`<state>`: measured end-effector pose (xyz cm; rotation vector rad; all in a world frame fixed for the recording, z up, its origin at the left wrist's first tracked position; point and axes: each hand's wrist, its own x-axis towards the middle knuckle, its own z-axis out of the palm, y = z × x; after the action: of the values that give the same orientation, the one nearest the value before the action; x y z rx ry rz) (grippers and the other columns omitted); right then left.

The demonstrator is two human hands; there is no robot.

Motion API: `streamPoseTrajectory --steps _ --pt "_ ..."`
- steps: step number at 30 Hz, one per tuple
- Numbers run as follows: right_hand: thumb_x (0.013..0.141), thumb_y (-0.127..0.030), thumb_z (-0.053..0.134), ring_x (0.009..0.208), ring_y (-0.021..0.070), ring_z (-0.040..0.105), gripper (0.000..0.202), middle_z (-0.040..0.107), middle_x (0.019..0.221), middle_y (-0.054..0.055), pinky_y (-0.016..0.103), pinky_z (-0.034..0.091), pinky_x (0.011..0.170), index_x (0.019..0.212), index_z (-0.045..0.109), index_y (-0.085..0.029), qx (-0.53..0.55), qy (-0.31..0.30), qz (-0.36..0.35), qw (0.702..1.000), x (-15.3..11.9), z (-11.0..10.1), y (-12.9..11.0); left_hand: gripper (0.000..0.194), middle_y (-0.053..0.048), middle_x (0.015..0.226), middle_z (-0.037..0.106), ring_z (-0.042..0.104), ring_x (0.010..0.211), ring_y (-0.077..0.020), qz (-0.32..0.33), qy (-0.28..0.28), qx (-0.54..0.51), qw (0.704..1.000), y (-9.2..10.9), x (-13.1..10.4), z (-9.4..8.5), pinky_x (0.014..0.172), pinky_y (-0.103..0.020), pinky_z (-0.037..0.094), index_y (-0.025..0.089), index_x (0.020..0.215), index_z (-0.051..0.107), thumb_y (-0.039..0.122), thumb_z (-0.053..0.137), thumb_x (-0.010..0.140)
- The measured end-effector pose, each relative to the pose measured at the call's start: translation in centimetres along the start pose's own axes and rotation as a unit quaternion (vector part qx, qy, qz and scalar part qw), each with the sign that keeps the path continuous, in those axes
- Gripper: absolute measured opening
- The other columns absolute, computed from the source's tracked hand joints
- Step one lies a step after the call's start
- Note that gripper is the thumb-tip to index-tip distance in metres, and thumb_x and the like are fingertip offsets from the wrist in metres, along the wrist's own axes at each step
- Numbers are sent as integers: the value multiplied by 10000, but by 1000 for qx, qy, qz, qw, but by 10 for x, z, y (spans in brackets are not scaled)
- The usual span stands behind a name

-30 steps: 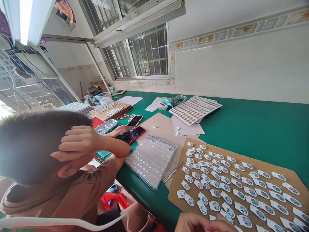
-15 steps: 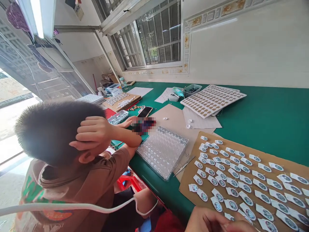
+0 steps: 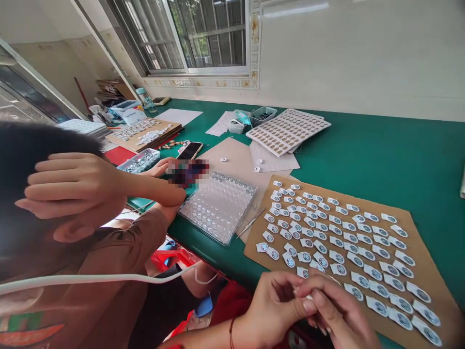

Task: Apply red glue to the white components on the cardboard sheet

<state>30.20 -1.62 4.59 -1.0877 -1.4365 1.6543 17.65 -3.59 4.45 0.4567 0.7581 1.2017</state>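
My left hand (image 3: 271,308) and my right hand (image 3: 339,310) meet at the lower middle, over the near edge of the cardboard sheet (image 3: 410,228). Fingertips of both are pinched together around a small white piece (image 3: 308,296), mostly hidden, so its kind cannot be made out. A thin dark band circles my left wrist. On the cardboard lie many small white tabbed pieces (image 3: 379,289), each with a round dark-and-silver face, set in rough rows. Left of the cardboard, metal tweezers (image 3: 251,223) rest beside a clear plastic tray (image 3: 218,208) with round cavities.
A person (image 3: 83,232) sits at the left, one hand on the head, the other near a blurred-out object. On the green table (image 3: 366,155) are a phone (image 3: 191,150), white foam trays (image 3: 288,131), small plastic tubs (image 3: 263,115) and stacked boards (image 3: 145,133). A white cable (image 3: 109,280) crosses in front.
The view has turned right and down. Both my hands now show more fully, higher in view, pinched together on the small white piece. The seated person appears farther left.
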Motion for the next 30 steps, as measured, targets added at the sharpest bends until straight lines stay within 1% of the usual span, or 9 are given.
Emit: streamPoseTrajectory --steps 3,6,8,10,12,14,25,28,30 --pt "847 -458 510 634 128 546 302 573 700 44 204 464 561 815 655 -195 28 -2 17 999 6 6 -3 217 6 597 630 559 534 -51 15 14 23 1000 -1 -3 -1 551 -150 455 117 730 677 293 766 640" --pt "819 -468 563 715 128 572 290 613 770 47 207 484 657 850 676 -203 67 11 36 997 11 12 -6 139 -1 641 664 578 587 -59 29 37 71 996 -5 -5 -4 588 -142 463 138 727 699 216 768 636" --pt "804 -513 565 604 87 531 332 603 736 35 168 439 534 875 680 -210 118 -11 42 992 11 11 -8 129 3 654 676 590 586 -64 20 32 82 996 -5 -5 -5 583 -145 467 165 750 709 196 765 638" --pt "833 -569 482 486 45 439 405 548 653 8 137 339 422 942 663 -223 182 -33 46 982 8 8 -9 123 1 670 681 596 580 -68 -7 8 77 997 -4 -6 -5 578 -153 473 181 789 711 204 741 672" --pt "865 -594 389 451 32 398 458 479 606 -16 131 310 405 997 637 -233 239 -42 49 969 2 4 -9 113 -6 687 678 589 573 -65 -32 -16 67 997 -3 -6 -3 570 -154 472 176 804 708 217 719 699" --pt "872 -588 378 472 37 429 453 452 608 -22 137 351 438 994 626 -228 268 -40 53 961 -4 2 -10 116 -10 699 670 579 569 -61 -47 -25 62 997 -2 -8 -1 564 -154 469 165 799 708 226 717 700" --pt "909 -480 395 524 40 435 360 485 665 -9 135 375 474 879 620 -201 284 -29 34 958 -16 2 -9 130 -27 689 678 596 587 -83 -58 -12 74 996 -6 -15 9 577 -173 468 156 777 700 229 737 675" --pt "905 -495 386 522 54 431 367 477 657 -7 156 367 464 872 619 -214 276 -28 29 960 -21 3 -13 105 -12 678 673 597 589 -85 -53 -19 89 994 -2 -19 13 580 -175 473 166 754 699 231 733 678" --pt "886 -539 388 525 71 431 386 473 647 -5 180 377 467 859 623 -234 224 -27 11 974 -30 3 -20 79 6 654 661 588 576 -82 -37 -36 126 991 3 -28 14 572 -173 471 183 720 699 243 730 680"
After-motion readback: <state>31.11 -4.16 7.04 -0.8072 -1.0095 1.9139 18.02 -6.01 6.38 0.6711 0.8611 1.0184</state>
